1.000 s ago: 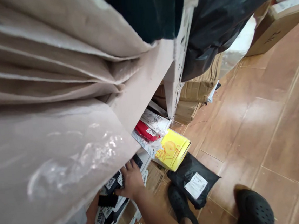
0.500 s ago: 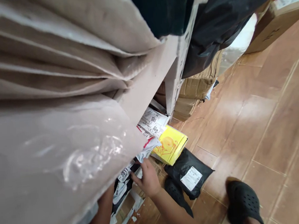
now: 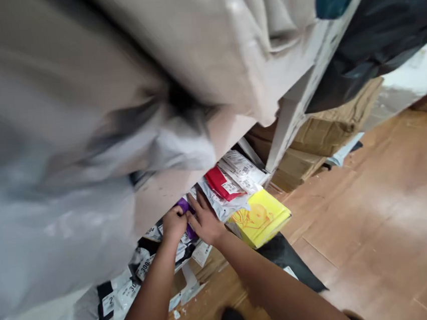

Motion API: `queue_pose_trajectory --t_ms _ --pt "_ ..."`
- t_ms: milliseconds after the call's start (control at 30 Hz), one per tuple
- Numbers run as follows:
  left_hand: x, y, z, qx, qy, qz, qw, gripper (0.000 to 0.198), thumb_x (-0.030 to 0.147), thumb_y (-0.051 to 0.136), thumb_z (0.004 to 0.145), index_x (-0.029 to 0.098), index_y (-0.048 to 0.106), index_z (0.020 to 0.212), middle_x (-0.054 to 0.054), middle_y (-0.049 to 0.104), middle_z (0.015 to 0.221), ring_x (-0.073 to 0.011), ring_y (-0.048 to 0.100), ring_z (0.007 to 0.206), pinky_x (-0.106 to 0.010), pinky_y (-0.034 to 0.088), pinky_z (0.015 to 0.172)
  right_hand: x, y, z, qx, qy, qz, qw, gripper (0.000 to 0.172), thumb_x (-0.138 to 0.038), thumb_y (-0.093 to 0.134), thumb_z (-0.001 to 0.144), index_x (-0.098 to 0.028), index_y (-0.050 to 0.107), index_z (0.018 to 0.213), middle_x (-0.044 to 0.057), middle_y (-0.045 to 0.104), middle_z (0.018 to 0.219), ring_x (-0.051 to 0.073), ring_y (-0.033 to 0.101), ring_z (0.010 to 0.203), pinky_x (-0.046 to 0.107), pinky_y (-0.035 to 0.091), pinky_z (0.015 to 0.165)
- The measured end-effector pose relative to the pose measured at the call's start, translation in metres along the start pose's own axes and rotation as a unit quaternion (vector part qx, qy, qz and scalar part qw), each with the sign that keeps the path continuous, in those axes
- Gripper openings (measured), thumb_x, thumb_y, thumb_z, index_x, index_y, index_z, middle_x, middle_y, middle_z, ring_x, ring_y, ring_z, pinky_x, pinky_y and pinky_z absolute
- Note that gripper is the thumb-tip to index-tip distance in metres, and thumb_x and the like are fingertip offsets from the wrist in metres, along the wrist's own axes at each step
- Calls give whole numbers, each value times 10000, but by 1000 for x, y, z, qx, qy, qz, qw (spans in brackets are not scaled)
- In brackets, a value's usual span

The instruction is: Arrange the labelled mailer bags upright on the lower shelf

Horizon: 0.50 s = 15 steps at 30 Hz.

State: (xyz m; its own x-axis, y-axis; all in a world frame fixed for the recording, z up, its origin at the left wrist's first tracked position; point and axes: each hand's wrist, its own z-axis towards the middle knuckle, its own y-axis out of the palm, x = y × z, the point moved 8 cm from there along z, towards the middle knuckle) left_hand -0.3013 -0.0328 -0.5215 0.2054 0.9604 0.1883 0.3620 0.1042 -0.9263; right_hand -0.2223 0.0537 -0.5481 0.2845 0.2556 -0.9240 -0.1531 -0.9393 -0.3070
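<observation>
My left hand [image 3: 174, 225] is closed, its fingers curled at the left edge of a purple package [image 3: 185, 206] on the lower shelf. My right hand [image 3: 206, 222] lies beside it, fingers stretched out and apart, reaching over the purple package's right side. Just right of that hand sit a pale plastic mailer [image 3: 218, 205] and a red packet [image 3: 221, 183] with a white label. White labelled packets [image 3: 242, 169] lie behind them. A yellow box [image 3: 262, 215] with an orange drawing sticks out past the shelf edge.
Large pale bags [image 3: 88, 232] bulge from the shelf above, close over my hands. A black parcel [image 3: 291, 260] lies on the wooden floor [image 3: 356, 227]. Cardboard boxes [image 3: 300, 164] stand beyond the shelf post [image 3: 289, 122]. Several numbered packets [image 3: 130, 289] line the shelf to the left.
My left hand, hidden before behind the pale bag, now shows at the purple package. My right hand has moved deeper onto the shelf, its fingers spread. The view has shifted, showing the red packet.
</observation>
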Motion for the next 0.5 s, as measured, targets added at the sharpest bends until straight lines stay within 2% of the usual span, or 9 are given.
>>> queue_pose_trajectory --t_ms 100,200,267,333,367,400,433,467,500 --pt "-3 6 -6 18 5 -10 1000 221 107 459 869 108 677 831 -174 660 1131 -256 564 1147 -328 414 1052 -9 3 7 5 19 -82 996 638 -389 418 973 -150 255 1541 196 118 1625 364 164 1496 501 213 1225" --pt "-7 11 -29 39 23 -30 999 335 101 447 881 35 663 1129 -197 626 1251 -271 542 1210 -338 386 1097 -15 4 16 28 33 -154 987 790 -481 525 915 -106 226 1543 282 164 1583 439 297 1431 541 298 1163" --pt "-14 12 -53 75 37 -12 996 372 179 442 911 73 648 1202 -187 592 1335 -316 474 1308 -448 321 1159 -15 5 22 27 33 -183 982 932 -557 599 847 -71 207 1539 326 246 1532 441 434 1345 529 365 1110" --pt "-30 8 -80 150 38 27 988 426 293 386 943 162 631 1265 -133 491 1475 -351 310 1437 -588 173 1204 -15 7 27 26 17 -226 974 1004 -562 646 799 -41 197 1530 338 323 1483 420 518 1271 507 400 1074" --pt "-41 5 -93 196 28 42 979 456 337 370 939 187 614 1294 -111 442 1519 -354 248 1468 -615 127 1208 -14 8 30 27 11 -253 967 997 -546 648 795 -31 202 1523 335 347 1466 414 530 1258 499 402 1070" --pt "-54 1 -103 238 10 42 970 494 372 374 925 179 583 1330 -116 410 1539 -354 247 1469 -603 150 1209 -13 9 31 27 8 -278 960 969 -529 636 805 -29 212 1518 329 358 1459 413 525 1262 490 396 1073" --pt "-68 -3 -111 268 -14 27 963 562 410 381 911 134 527 1378 -153 397 1535 -359 302 1441 -569 224 1196 -11 9 32 24 8 -296 955 928 -517 607 828 -30 218 1515 324 356 1461 413 513 1277 479 389 1079" --pt "-83 -5 -115 279 -42 6 959 641 450 378 904 71 460 1415 -204 410 1505 -365 381 1390 -528 312 1159 -10 10 32 20 10 -307 951 884 -511 568 857 -32 221 1514 323 351 1464 411 502 1291 465 383 1083" --pt "-96 -6 -113 264 -71 -19 962 711 494 355 909 17 400 1435 -247 455 1447 -372 461 1321 -498 387 1099 -9 10 32 16 13 -312 950 852 -511 529 883 -34 216 1515 323 342 1469 410 490 1305 454 378 1087"
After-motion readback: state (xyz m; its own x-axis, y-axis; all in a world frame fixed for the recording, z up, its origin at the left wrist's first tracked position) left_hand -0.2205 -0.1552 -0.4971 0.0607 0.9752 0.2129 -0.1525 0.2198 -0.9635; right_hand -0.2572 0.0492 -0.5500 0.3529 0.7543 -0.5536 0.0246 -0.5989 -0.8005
